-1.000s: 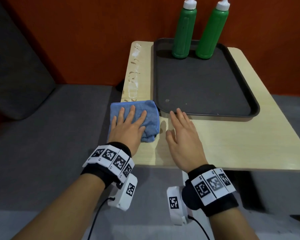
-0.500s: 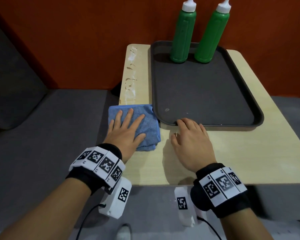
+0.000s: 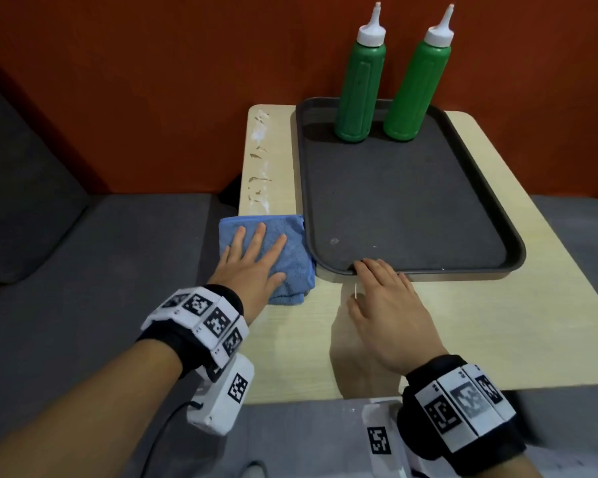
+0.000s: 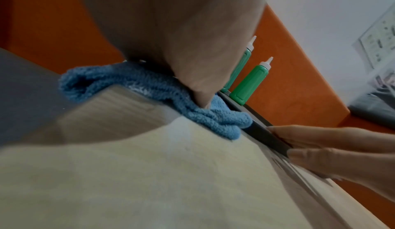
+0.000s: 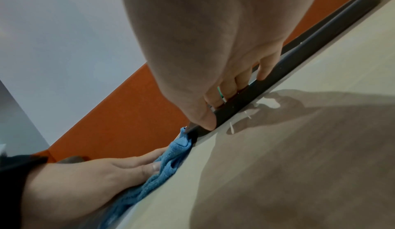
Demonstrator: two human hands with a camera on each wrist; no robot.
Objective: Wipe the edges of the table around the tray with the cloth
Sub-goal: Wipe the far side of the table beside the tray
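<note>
A folded blue cloth [image 3: 290,236] lies on the pale table [image 3: 428,322] at its left edge, touching the near-left corner of the dark tray [image 3: 480,270]. My left hand [image 3: 252,260] presses flat on the cloth with its fingers spread. My right hand [image 3: 380,281] holds the tray's near rim: the fingers [image 5: 241,87] hook over the rim and the thumb [image 5: 206,119] sits against its outer wall. White smears [image 3: 259,167] mark the table strip left of the tray, beyond the cloth [image 4: 149,84].
Two green squeeze bottles [image 3: 359,88] [image 3: 416,88] stand at the tray's far end. An orange wall [image 3: 152,81] rises right behind the table. Grey upholstery [image 3: 83,270] lies to the left of and below the table.
My right hand moved forward from lying flat on the table and took the tray's near rim. My left hand slid the cloth a little forward along the left edge.
</note>
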